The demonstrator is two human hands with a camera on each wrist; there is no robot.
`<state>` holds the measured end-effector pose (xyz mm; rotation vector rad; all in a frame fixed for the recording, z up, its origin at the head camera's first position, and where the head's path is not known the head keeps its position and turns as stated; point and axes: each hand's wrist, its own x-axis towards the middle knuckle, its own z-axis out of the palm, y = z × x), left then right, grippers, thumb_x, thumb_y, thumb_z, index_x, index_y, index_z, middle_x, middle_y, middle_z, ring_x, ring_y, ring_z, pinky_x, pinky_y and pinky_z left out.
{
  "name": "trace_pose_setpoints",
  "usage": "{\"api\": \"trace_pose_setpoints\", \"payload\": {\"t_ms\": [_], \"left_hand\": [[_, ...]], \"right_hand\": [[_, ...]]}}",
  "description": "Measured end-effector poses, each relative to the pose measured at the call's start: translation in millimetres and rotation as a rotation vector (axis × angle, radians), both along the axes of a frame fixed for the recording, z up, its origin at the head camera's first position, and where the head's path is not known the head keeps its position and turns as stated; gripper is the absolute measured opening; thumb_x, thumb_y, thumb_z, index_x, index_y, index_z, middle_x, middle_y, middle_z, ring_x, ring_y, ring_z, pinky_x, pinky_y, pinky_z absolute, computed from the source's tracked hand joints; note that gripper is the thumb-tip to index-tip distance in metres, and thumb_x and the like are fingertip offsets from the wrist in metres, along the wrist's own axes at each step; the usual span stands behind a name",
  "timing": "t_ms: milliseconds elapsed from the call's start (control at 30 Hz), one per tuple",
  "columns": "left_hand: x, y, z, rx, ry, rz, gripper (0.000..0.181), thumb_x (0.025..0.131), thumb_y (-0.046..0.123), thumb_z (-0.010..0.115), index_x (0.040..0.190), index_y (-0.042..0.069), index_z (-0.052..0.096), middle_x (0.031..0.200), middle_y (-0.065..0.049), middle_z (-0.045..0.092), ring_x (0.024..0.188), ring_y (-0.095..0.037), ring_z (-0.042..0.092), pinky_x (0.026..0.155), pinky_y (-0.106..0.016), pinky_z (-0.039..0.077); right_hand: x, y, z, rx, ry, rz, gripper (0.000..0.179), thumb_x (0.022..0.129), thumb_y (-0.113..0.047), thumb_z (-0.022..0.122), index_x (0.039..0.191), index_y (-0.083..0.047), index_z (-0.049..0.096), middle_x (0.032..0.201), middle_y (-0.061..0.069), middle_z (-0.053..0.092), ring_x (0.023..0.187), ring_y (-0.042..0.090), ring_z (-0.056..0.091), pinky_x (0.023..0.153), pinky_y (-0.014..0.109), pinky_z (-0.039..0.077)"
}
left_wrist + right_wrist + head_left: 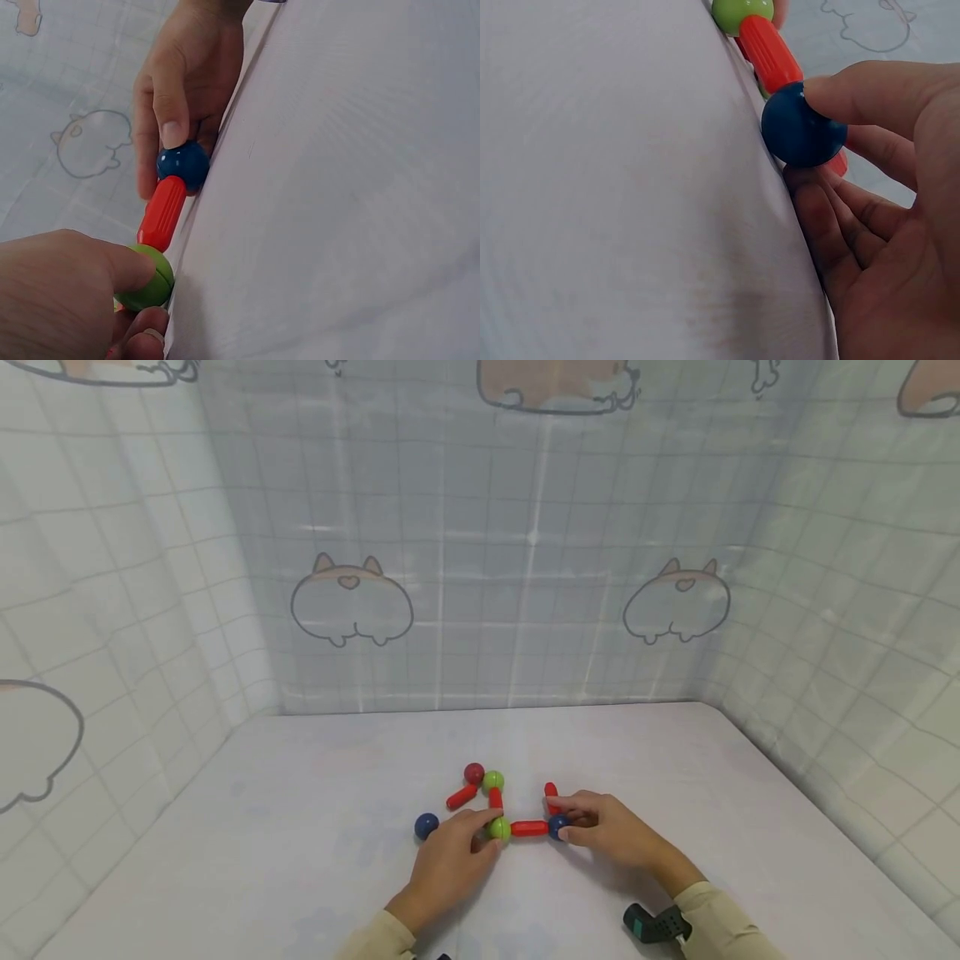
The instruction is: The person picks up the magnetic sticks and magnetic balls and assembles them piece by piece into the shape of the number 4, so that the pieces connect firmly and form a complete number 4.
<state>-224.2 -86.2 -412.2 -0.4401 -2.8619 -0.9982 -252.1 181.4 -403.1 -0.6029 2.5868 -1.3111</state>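
Note:
My left hand (452, 862) pinches a green ball (498, 830) between thumb and fingers. A red rod (529, 828) joins this ball to a dark blue ball (557, 827), which my right hand (621, 833) grips with thumb and fingers. From the blue ball a further red rod (551, 791) points away toward the back, partly behind the right fingers. Another red rod (496, 798) runs back from the held green ball to a far green ball (493, 780). The left wrist view shows the joining rod (162, 214) touching both held balls.
Beside the far green ball lies a red ball (474, 773), with a slanting red rod (462, 797) at its front left. A separate blue ball (427, 826) rests left of my left hand. The white table (315, 793) is bordered by patterned curtains (480, 635).

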Motion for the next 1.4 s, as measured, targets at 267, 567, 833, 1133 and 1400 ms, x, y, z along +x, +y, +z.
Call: {"api": "trace_pose_setpoints", "payload": {"t_ms": [267, 567, 833, 1133, 1400], "left_hand": [[0.3, -4.2, 4.4, 0.037, -0.015, -0.012, 0.038, 0.09, 0.025, 0.074, 0.127, 0.021, 0.07, 0.103, 0.012, 0.067, 0.079, -0.008, 0.054, 0.07, -0.024, 0.05], [2.2, -15.3, 13.8, 0.088, 0.193, 0.013, 0.021, 0.093, 0.022, 0.071, 0.113, 0.017, 0.075, 0.102, 0.009, 0.069, 0.077, -0.003, 0.058, 0.067, -0.022, 0.053], [-8.9, -41.4, 14.7, 0.253, 0.376, 0.053, 0.017, 0.093, 0.012, 0.073, 0.109, 0.013, 0.074, 0.095, 0.008, 0.07, 0.076, -0.004, 0.059, 0.068, -0.022, 0.054], [-23.6, -72.3, 12.9, 0.287, 0.272, 0.155, 0.016, 0.096, 0.016, 0.069, 0.111, 0.017, 0.074, 0.102, 0.007, 0.071, 0.087, -0.008, 0.063, 0.077, -0.028, 0.055], [-31.0, -94.3, 6.3, 0.22, 0.011, 0.088, 0.023, 0.094, 0.027, 0.071, 0.116, 0.022, 0.072, 0.108, 0.01, 0.067, 0.096, -0.007, 0.061, 0.087, -0.031, 0.053]], "right_hand": [[-1.8, 0, -2.4, -0.012, 0.006, 0.004, 0.048, 0.092, -0.025, 0.073, 0.138, -0.017, 0.062, 0.121, 0.001, 0.062, 0.11, 0.022, 0.058, 0.095, 0.036, 0.049], [-2.7, -1, -2.9, -0.017, 0.001, 0.002, 0.046, 0.093, -0.025, 0.073, 0.137, -0.019, 0.063, 0.125, 0.002, 0.061, 0.111, 0.022, 0.058, 0.095, 0.037, 0.049], [-1.1, -1, -2.2, -0.001, 0.004, -0.017, 0.046, 0.092, -0.025, 0.073, 0.137, -0.019, 0.063, 0.126, 0.003, 0.06, 0.111, 0.023, 0.058, 0.096, 0.042, 0.051], [-1.3, 0, -1.3, -0.006, 0.023, -0.01, 0.045, 0.092, -0.024, 0.072, 0.136, -0.016, 0.063, 0.126, 0.003, 0.061, 0.111, 0.023, 0.058, 0.095, 0.038, 0.049], [1.3, -3, -1.6, -0.02, 0.001, -0.021, 0.045, 0.091, -0.024, 0.073, 0.135, -0.016, 0.064, 0.124, 0.002, 0.062, 0.108, 0.022, 0.057, 0.093, 0.037, 0.05]]}}
